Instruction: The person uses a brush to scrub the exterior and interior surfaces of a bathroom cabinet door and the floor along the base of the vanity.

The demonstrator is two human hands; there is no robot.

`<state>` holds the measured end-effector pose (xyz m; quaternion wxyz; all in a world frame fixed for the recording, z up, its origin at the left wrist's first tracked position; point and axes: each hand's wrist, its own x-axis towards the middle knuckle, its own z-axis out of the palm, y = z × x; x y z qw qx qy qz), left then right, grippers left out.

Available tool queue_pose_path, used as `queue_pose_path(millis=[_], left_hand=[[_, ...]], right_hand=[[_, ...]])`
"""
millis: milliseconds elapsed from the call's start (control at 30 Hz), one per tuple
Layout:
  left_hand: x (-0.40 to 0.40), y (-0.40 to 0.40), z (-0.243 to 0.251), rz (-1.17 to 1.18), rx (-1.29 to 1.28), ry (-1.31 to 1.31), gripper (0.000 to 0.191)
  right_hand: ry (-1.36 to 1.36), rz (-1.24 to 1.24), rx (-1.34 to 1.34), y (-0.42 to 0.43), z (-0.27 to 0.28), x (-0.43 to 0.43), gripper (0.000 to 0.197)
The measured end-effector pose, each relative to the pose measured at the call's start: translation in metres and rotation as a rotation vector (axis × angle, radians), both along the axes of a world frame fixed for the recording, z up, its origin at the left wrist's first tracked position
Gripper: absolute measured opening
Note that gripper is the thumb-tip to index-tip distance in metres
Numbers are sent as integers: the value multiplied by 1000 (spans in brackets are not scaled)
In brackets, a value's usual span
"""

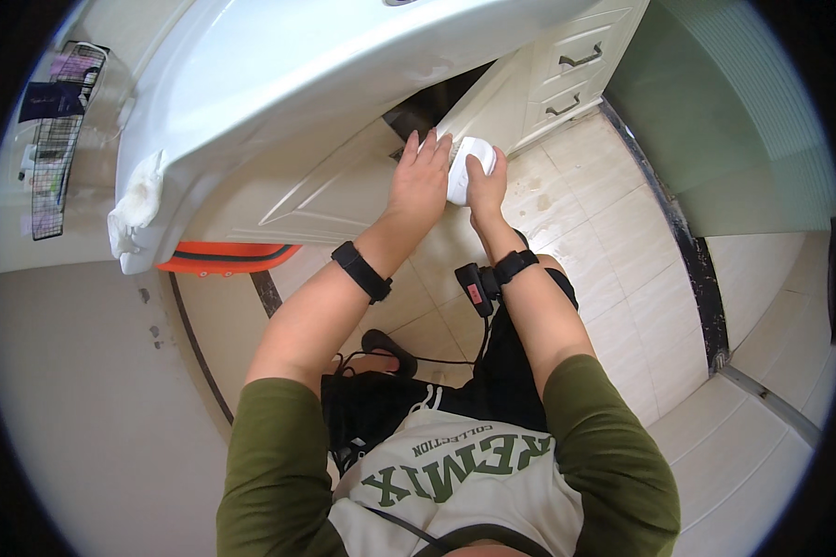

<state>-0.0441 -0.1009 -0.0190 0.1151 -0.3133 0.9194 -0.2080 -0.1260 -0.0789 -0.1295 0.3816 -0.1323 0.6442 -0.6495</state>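
Note:
My right hand [486, 188] is closed around a white hand-held scrub brush [462, 167], its thumb on the back and short bristles showing at its upper left side. Just left of the brush, my left hand [421, 181] lies with its fingers stretched out, back upward, by the edge of a cream cabinet door [508, 97]. What lies under the left palm is hidden. Behind the fingertips the cabinet's dark interior [435, 104] shows between two panels.
A white washbasin [265, 63] overhangs the cabinet, with a crumpled white cloth [139, 198] on its left corner. Below that corner is an orange plastic basin [230, 256]. Drawers with dark handles [580, 56] stand at upper right. A wire rack [59, 153] hangs far left; wet spots mark the tiled floor [585, 209].

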Motion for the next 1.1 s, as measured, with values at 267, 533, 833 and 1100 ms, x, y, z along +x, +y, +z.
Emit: queue_pose_path(millis=[267, 533, 833, 1100], left_hand=[[7, -18, 1, -58, -81, -207, 39], [16, -41, -9, -77, -144, -341, 41], [14, -61, -17, 58, 15, -256, 41], [26, -56, -14, -138, -221, -172, 41]], right_hand=[[4, -92, 16, -26, -8, 26, 55], [4, -126, -17, -49, -3, 44, 50], [22, -135, 42, -69, -2, 56, 50], [-172, -107, -17, -53, -15, 37, 52]])
